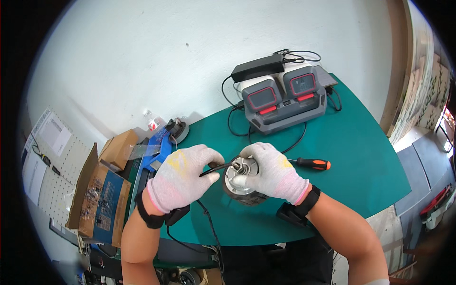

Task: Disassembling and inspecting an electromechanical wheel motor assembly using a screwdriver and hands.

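A small wheel (248,198) with a silver metal hub and a dark tyre rests on the green table, hub face up. From its axle a black cable (216,168) runs left. My left hand (183,176), in a white glove, is closed with this cable between thumb and fingers. On the wheel's right side my gloved right hand (278,172) grips the hub around the axle, thumb nearer me and index finger beyond. Its other fingers are partly hidden. Just right of that hand lies a screwdriver (313,164) with an orange and black handle.
Behind the wheel stands a grey dual charger (289,116) with two battery packs and a black power adapter (258,68) on top. Cables trail across the green table (365,175). At left are a blue holder (162,148), a cardboard box (122,146) and an open box (107,209).
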The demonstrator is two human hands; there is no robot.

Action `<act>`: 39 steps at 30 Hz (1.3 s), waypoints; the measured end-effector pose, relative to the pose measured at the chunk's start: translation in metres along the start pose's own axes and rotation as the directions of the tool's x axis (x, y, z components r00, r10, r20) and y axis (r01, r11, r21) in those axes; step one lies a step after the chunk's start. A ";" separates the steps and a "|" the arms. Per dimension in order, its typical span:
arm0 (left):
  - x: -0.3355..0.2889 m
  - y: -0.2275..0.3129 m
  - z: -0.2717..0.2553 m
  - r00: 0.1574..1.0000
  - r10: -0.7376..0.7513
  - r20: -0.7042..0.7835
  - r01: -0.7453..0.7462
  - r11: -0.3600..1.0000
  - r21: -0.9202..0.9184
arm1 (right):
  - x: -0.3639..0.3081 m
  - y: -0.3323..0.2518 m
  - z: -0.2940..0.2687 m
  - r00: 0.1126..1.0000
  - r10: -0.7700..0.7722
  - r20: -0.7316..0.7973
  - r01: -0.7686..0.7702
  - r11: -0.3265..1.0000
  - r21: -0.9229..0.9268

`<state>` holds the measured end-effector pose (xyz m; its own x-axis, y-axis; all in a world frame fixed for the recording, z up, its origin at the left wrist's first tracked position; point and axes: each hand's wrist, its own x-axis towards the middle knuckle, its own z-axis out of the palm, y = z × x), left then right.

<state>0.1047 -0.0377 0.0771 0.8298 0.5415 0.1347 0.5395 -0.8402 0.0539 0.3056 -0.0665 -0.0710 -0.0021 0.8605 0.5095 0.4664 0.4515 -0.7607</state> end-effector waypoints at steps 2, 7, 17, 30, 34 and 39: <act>0.003 -0.007 0.004 1.000 -0.004 -0.007 0.004 0.998 -0.057 | 0.000 -0.001 0.002 0.996 0.009 -0.084 -0.003 0.998 0.062; 0.003 -0.008 0.011 0.997 0.015 -0.072 -0.018 0.999 -0.041 | 0.004 0.009 0.003 0.981 0.088 -0.173 -0.021 0.935 0.355; -0.004 -0.005 0.019 0.987 0.086 -0.139 -0.094 0.994 -0.057 | 0.003 0.016 0.001 0.984 0.086 -0.159 -0.008 0.901 0.435; -0.109 -0.013 0.084 0.806 -0.547 -0.226 0.277 0.686 -0.672 | 0.001 0.005 0.008 0.996 -0.024 -0.091 0.050 0.954 0.294; -0.138 0.000 0.120 0.812 -0.577 -0.080 0.342 0.584 -0.736 | 0.001 0.001 0.010 0.992 -0.050 -0.113 0.077 0.965 0.249; -0.154 0.019 0.126 0.804 -0.581 -0.125 0.298 0.577 -0.760 | -0.012 -0.031 -0.004 0.894 -0.346 -0.285 0.294 0.933 -0.208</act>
<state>0.0047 -0.1334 -0.0674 0.3364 0.9200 0.2010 0.4509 -0.3447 0.8233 0.2948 -0.0914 -0.0521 0.0886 0.5460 0.8331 0.6188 0.6252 -0.4756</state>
